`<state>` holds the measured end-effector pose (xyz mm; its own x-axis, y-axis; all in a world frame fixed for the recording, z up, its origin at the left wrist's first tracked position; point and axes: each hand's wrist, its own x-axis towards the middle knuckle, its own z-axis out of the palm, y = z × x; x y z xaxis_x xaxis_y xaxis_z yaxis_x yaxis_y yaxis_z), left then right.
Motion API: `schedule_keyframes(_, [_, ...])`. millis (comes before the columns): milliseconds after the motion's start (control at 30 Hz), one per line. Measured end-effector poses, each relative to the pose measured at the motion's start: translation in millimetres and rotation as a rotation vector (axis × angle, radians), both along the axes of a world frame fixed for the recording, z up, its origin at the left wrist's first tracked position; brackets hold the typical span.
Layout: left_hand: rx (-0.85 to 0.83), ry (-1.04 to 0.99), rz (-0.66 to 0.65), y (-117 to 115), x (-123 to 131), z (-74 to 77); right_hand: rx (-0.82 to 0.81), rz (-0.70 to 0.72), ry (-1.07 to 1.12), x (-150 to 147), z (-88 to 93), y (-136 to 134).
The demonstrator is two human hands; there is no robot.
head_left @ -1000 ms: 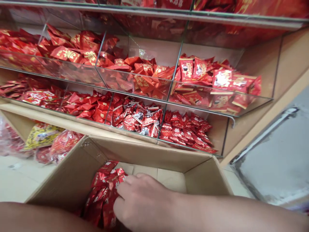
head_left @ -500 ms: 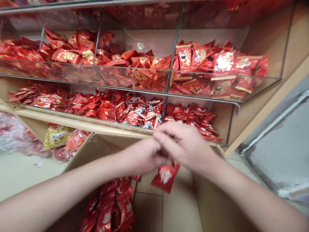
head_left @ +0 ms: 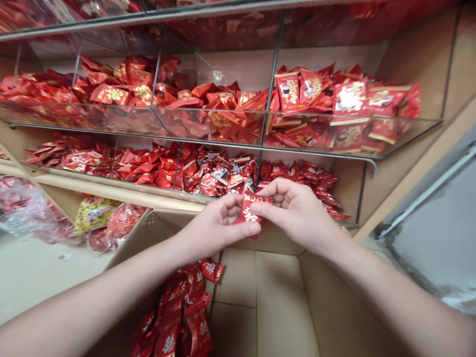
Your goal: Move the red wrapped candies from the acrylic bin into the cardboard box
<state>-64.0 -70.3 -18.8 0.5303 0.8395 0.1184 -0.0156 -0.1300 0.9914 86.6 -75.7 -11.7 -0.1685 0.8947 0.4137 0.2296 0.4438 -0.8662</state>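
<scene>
Between my two hands is a small red candy packet (head_left: 248, 210) with "LUCK" in pale letters. My left hand (head_left: 219, 223) pinches its left side, thumb in front. On its right side, my right hand (head_left: 297, 210) grips it with thumb and bent fingers. Both hands are over an opened cardboard box (head_left: 277, 297), just in front of the lower shelf. A heap of similar red packets (head_left: 193, 322) lies at the left inside the box, below my left forearm, which hides part of it.
Behind the box stands a wooden shelf with clear dividers (head_left: 219, 115) and several compartments of red packets (head_left: 349, 99). Lower left, a yellow bag (head_left: 95, 214) and clear plastic bags (head_left: 22, 208) lie by the floor. A grey panel (head_left: 439, 233) is at the right.
My hands have moved apart from their overlapped position. The packet that hung below them is now raised, held between both hands. The view has shifted slightly.
</scene>
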Motion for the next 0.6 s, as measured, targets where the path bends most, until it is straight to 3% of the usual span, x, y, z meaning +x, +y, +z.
schedule_keyframes(67, [-0.039, 0.081, -0.056, -2.8, -0.2, 1.1, -0.004, -0.019, 0.029, 0.5, 1.8, -0.8])
schedule_keyframes(233, [-0.071, 0.157, 0.013, -0.5, -9.3, 7.1, 0.027, 0.002, 0.016, 3.2, 1.3, -0.5])
schedule_keyframes(333, [0.112, 0.321, 0.048, 5.3, -18.2, 10.1, 0.102, 0.056, -0.093, 1.9, -1.9, -1.2])
schedule_keyframes(433, [0.336, 0.493, 0.039, 12.1, -25.7, 8.9, 0.277, 0.097, -0.328, -1.3, -5.5, -3.4])
schedule_keyframes(500, [0.348, 0.519, 0.053, 16.4, -29.1, 6.2, 0.335, 0.047, -0.463, -2.5, -7.1, -4.3])
schedule_keyframes(600, [0.292, 0.453, 0.094, 21.3, -30.9, 3.0, 0.291, -0.017, -0.505, -1.5, -9.2, -3.4])
